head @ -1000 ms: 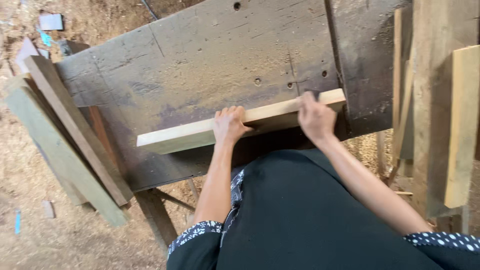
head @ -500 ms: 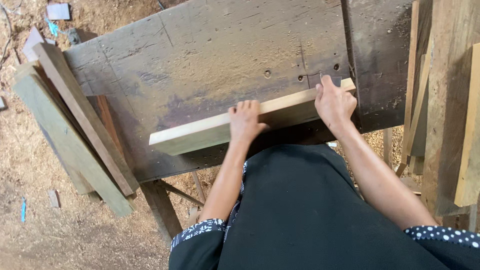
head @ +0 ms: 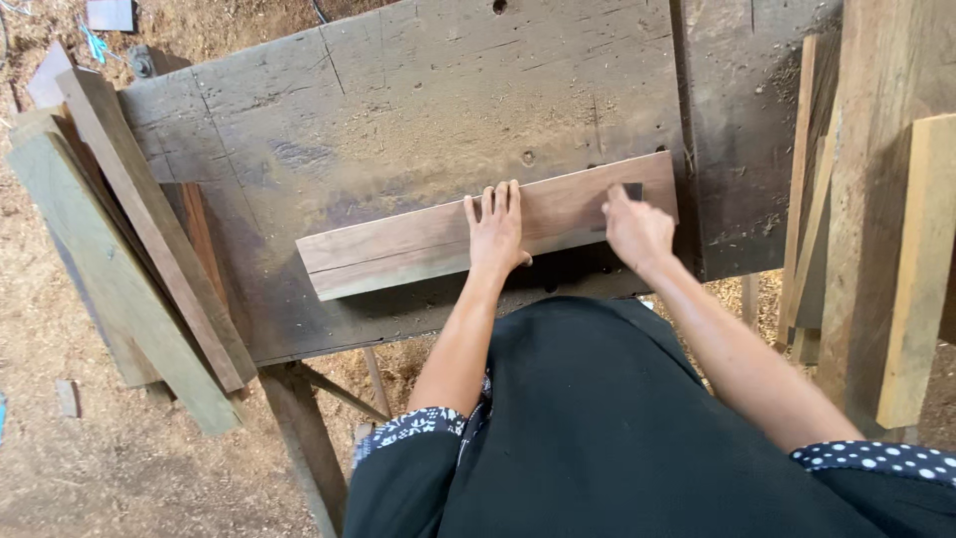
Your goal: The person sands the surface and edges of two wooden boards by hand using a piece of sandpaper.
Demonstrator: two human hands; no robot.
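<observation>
A long brown wooden board (head: 398,249) lies flat on a dark, worn wooden workbench (head: 418,110), near its front edge. My left hand (head: 495,227) presses flat on the middle of the board, fingers spread and pointing away. My right hand (head: 635,229) rests on the board's right part, fingers curled over its face near a small dark notch (head: 632,190). The board's broad face is up, with a paler strip along its near edge.
Several planks (head: 129,259) lean against the bench's left end. More boards (head: 906,249) stand at the right. Sawdust covers the ground (head: 80,468). A bench leg (head: 299,438) shows below the front edge.
The board stood on its edge, held by both hands; it has tipped over and now lies flat on the bench. My left hand moved onto its top face.
</observation>
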